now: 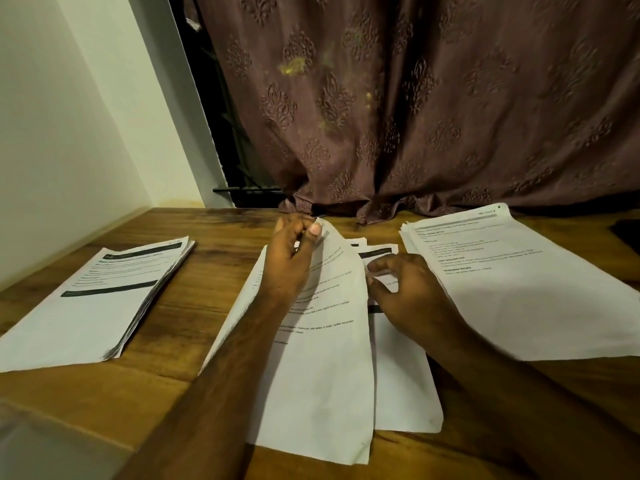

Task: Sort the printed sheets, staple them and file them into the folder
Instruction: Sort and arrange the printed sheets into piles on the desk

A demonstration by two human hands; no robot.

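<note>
Two bare forearms reach over a brown wooden desk, sorting printed white paper sheets.
Left hand pinches a lifted sheet; right hand rests half-open, holding nothing. Side piles started; stapling, filing remain.

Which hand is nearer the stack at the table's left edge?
Left. The left hand pinches the lifted sheet in the middle, closer to the left stack; the right hand lies farther right.

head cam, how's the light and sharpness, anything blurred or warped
Head view: dim, warm light; the hands cast soft shadows onto the middle sheets; left hand is slightly motion-blurred; print on the right stack is too soft to read; wide-angle lens bends the table edges; bottom-left corner is smeared.
</note>
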